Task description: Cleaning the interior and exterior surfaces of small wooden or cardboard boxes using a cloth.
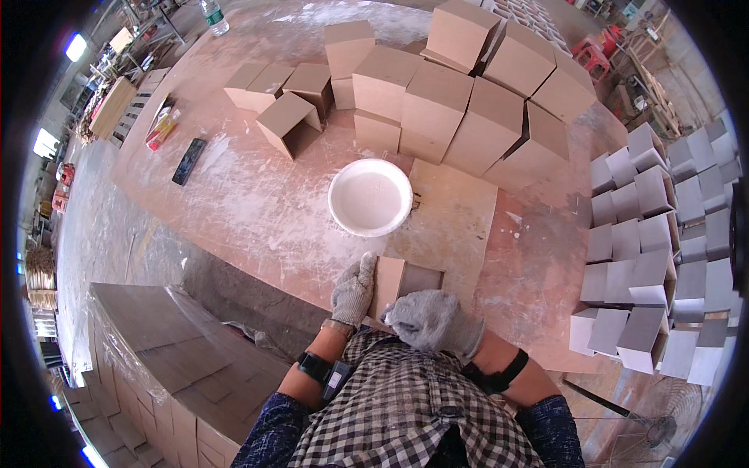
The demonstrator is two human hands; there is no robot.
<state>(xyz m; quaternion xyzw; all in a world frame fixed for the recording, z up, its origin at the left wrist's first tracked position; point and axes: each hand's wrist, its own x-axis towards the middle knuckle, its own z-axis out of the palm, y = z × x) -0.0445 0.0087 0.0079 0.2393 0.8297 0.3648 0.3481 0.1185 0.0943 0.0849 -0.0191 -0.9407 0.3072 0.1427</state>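
At the table's near edge, a small brown cardboard box (388, 282) stands close against my checked apron, with a greyish inner or side panel showing on its right. My left hand (353, 294), in a knitted grey glove, grips the box's left side with its fingers pointing away from me. Over the near right part of the box, my right hand (434, 321), also gloved, is closed with its fingers curled; whatever it pinches is hidden. Just beyond the box sits a round white bowl (370, 198) of pale whitish liquid or paste.
Several brown cardboard boxes (437, 105) are stacked at the far side of the table (257, 210). Rows of greyish-white boxes (636, 234) stand at the right. A dark phone (189, 161) and a bottle (214, 17) lie to the left and far left. A large plastic-wrapped carton stack (168, 343) stands at lower left.
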